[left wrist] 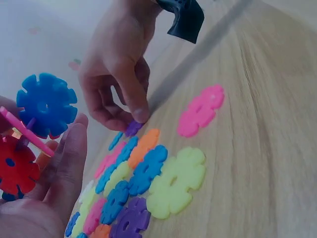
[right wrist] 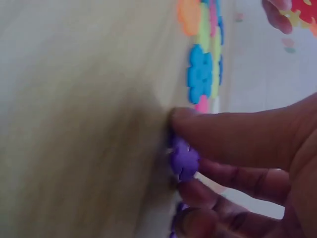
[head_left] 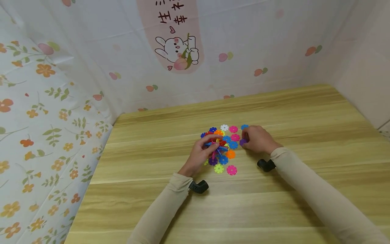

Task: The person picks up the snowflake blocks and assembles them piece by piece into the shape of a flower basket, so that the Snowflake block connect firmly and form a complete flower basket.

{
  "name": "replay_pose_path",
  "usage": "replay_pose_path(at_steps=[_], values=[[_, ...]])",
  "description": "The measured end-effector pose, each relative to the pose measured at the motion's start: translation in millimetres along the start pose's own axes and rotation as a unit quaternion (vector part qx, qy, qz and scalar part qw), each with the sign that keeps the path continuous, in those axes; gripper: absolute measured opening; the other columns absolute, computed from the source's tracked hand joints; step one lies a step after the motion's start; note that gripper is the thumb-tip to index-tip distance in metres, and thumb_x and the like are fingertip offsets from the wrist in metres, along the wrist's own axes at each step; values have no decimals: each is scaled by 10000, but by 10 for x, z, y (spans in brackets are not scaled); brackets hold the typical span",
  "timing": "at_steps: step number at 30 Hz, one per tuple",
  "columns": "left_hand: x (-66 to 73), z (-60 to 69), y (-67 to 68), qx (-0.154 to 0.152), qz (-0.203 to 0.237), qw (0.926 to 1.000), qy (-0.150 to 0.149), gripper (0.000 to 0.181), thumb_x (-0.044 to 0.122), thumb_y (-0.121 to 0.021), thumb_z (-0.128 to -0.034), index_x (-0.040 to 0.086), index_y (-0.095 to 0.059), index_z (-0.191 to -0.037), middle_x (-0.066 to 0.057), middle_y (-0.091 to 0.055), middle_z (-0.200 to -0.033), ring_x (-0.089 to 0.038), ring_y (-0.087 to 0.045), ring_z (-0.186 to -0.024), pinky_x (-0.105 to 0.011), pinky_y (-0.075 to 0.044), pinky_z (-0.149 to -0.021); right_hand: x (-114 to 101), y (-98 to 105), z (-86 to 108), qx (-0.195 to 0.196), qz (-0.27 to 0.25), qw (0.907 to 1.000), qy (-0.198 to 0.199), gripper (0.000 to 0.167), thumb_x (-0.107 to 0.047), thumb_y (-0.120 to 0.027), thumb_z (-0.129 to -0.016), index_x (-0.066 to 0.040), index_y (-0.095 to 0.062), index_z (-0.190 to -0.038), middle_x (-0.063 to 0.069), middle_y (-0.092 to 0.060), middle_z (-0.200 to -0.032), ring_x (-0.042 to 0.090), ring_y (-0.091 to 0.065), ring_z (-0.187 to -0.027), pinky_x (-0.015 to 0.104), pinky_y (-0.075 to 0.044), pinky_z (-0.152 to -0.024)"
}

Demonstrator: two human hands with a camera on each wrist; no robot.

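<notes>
My left hand (head_left: 199, 155) holds a cluster of interlocked plastic snowflake discs, with blue, red and pink ones showing; a blue disc (left wrist: 54, 114) and a red disc (left wrist: 20, 171) of it stand out in the left wrist view. The fingers and thumb bend around this cluster, raised over the loose pieces. To the right, my right hand (head_left: 259, 139) pinches a purple snowflake disc (right wrist: 185, 161) between thumb and fingers, low at the tabletop. More purple appears below that disc in the right wrist view, partly covered by fingertips.
Loose discs in several colours lie around the hands, among them an orange disc (head_left: 230, 154), a yellow-green disc (head_left: 218, 168), a pink disc (head_left: 232, 170) and a white disc (head_left: 224, 127). The wooden table (head_left: 146, 149) meets a printed curtain (head_left: 243, 44) at the back.
</notes>
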State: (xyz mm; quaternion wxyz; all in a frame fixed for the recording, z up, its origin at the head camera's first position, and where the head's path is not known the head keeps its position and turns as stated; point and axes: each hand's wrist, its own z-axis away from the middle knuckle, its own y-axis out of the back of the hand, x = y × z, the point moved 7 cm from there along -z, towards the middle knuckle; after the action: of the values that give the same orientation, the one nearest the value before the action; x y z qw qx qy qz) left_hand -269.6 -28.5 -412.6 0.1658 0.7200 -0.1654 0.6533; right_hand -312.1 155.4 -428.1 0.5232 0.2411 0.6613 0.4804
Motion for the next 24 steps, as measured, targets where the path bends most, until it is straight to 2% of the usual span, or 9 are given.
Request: replay_pose_path(at_steps=[3,5,8,12,16,20,24], values=[[-10,-6,3,0,89,9999,113,291,93,-493,-969,-28,-537,-1230,-127,-498,-1142,-138,-483,-662,-198,-379,-538,9,6,-3,-49,-233,9997,-28,207,-72,-747,-757,-34,-562,-841,37,-551,-709,209,-489,-646,334,-443,-602],[-20,-8,2,-47,178,9996,192,304,98,-490,-971,-36,-520,-1242,-125,-475,-1140,-126,-374,-583,-205,-289,-485,13,11,0,-43,-367,9993,-19,195,-44,-726,-766,-39,-547,-844,34,-550,-704,208,-485,-635,325,-433,-587],[-28,-19,-1,-82,173,9996,223,323,104,-491,-971,-48,-503,-1256,-131,-458,-1181,-118,-373,-619,-196,-276,-481,1,33,12,104,-732,9973,32,160,-7,-691,-782,-45,-563,-871,31,-561,-709,196,-491,-626,311,-433,-572],[-140,-61,25,-8,148,9998,141,331,164,-526,-959,7,-538,-1250,-124,-462,-1217,-182,-490,-842,-197,-372,-575,-87,92,40,329,-1561,9871,167,154,-14,-683,-807,-40,-614,-943,30,-586,-713,185,-515,-598,298,-444,-537],[-276,-109,54,74,92,9999,89,341,216,-551,-945,62,-562,-1249,-77,-475,-1228,-228,-501,-1009,-257,-460,-761,-230,157,67,506,-2250,9728,204,131,-73,-696,-829,-62,-660,-954,77,-615,-711,240,-551,-575,286,-453,-513],[-219,-95,33,21,34,9999,121,310,152,-524,-959,60,-557,-1254,-101,-469,-1250,-247,-534,-1030,-319,-472,-851,-362,189,94,670,-2722,9597,181,115,-106,-689,-845,-67,-670,-951,154,-622,-729,345,-572,-581,322,-484,-509],[-67,-56,-14,-24,-123,9999,54,306,101,-514,-960,20,-543,-1253,-167,-470,-1248,-280,-580,-968,-349,-489,-837,-428,184,107,786,-2832,9556,193,116,-100,-692,-842,-57,-664,-946,150,-618,-727,337,-574,-575,339,-503,-509]])
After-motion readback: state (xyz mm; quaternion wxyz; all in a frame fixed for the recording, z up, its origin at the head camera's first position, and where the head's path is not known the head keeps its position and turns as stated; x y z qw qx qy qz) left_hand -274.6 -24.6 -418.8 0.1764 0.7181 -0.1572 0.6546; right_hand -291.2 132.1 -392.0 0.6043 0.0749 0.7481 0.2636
